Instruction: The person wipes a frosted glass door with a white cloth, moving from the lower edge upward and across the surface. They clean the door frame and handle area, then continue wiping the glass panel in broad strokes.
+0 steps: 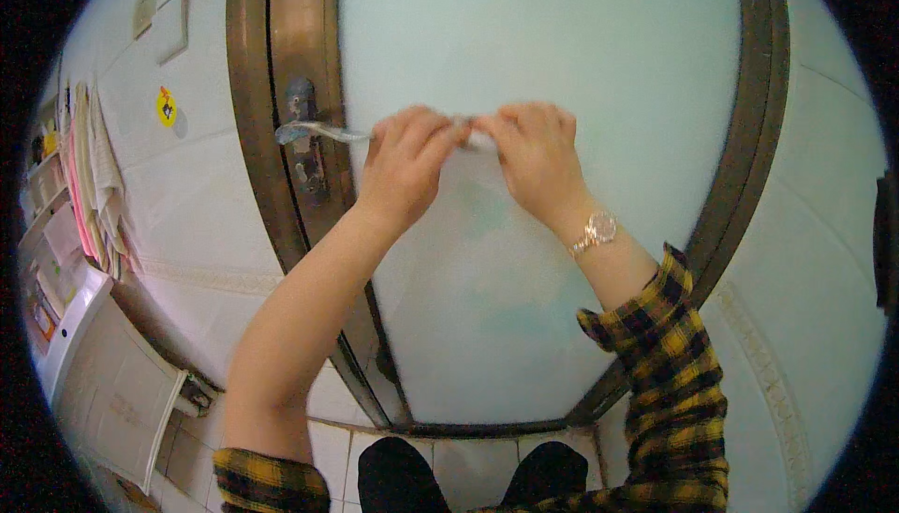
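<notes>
Both my hands are raised in front of a door's frosted glass panel (491,288). My left hand (407,162) closes around a thin, whitish strip-like thing (337,134), whose free end reaches left across the door's lever handle plate (303,155). My right hand (537,155) pinches the same strip or one like it; a short whitish, blurred piece (481,139) shows between the two hands. What exactly the strip is cannot be told. The fingertips are blurred. A metal watch (599,228) is on my right wrist.
A brown metal door frame (755,113) surrounds the glass. Towels (102,169) hang on the tiled wall at left, above a white washing machine or cabinet (112,386). A yellow sticker (166,107) is on that wall. White floor tiles (474,467) show below the door.
</notes>
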`<state>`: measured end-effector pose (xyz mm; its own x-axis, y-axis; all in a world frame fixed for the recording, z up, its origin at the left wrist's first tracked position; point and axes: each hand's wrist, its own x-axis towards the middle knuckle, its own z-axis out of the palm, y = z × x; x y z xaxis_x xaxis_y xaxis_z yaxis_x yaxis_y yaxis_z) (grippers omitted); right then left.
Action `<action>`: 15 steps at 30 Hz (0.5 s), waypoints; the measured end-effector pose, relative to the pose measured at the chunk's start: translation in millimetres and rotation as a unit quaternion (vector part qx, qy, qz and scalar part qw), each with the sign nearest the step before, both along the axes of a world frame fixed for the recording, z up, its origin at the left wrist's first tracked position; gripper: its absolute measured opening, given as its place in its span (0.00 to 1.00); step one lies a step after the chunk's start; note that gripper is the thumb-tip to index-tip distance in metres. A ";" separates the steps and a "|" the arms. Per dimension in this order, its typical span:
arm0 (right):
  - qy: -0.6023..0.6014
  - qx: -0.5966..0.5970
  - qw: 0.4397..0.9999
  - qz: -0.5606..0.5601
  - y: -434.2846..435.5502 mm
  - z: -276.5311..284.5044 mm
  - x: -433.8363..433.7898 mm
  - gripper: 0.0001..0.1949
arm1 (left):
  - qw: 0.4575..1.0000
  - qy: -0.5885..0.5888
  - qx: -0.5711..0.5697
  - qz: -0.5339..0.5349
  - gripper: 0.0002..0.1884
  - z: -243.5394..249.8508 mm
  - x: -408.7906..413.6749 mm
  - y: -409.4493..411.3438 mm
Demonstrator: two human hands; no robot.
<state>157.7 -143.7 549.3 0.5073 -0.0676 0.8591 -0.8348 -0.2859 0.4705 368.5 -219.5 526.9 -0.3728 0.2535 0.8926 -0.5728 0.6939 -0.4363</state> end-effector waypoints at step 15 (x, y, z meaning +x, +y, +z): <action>0.136 0.170 0.976 0.018 4.2 -110.7 70.5 0.12 | 0.982 -0.097 0.128 0.096 0.16 -133.0 89.7 30.0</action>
<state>228.2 -139.6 438.7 0.7208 -0.3029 0.6235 -0.6788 -0.4903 0.5466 458.2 -189.5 393.9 -0.5618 -0.0621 0.8249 -0.6270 0.6825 -0.3756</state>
